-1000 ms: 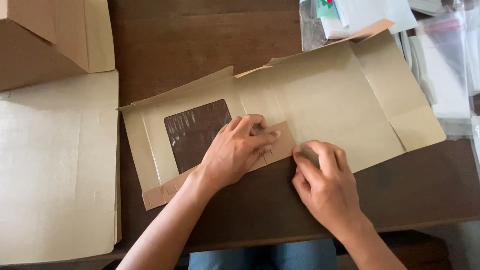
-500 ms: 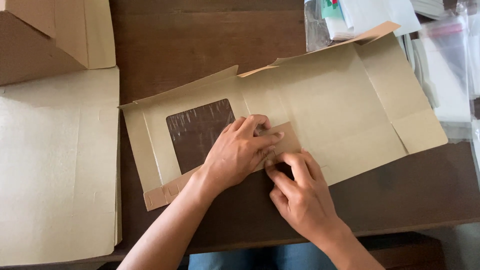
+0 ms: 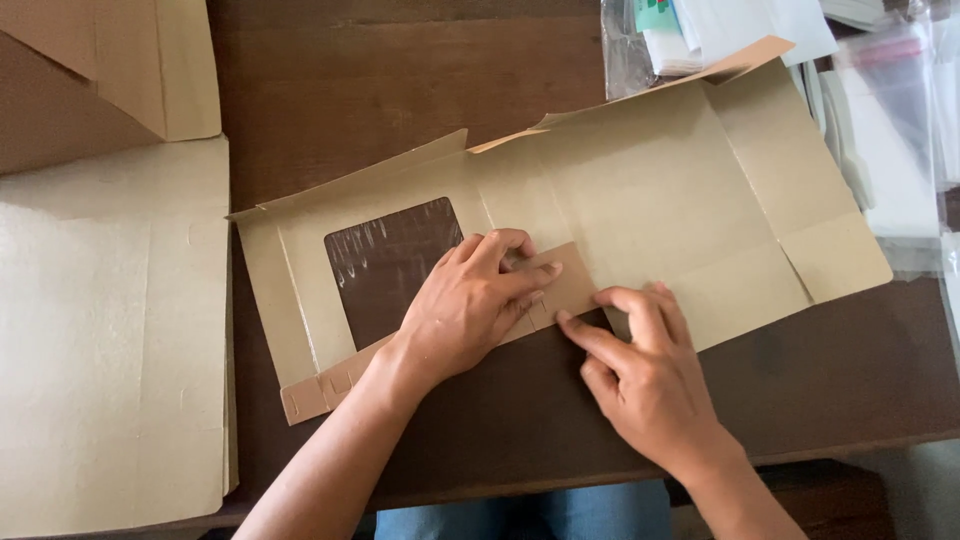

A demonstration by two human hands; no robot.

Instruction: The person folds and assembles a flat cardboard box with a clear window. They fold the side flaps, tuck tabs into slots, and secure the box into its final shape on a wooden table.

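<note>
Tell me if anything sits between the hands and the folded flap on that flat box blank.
Nothing visible does. The left hand lies flat on the folded flap of the cardboard box blank, and the right hand has its fingertips at the flap's near edge.

Bare dark wooden table [image 3: 400, 90] is lying open at twelve o'clock; clear plastic bags [image 3: 900, 130] are crowding two o'clock (stacked cardboard sheets [image 3: 100, 330] are blocking nine).

Dark wooden table [image 3: 400, 90], flat windowed cardboard box blank [image 3: 660, 190], cardboard sheets [image 3: 100, 330] left, plastic bags [image 3: 900, 140] right
</note>
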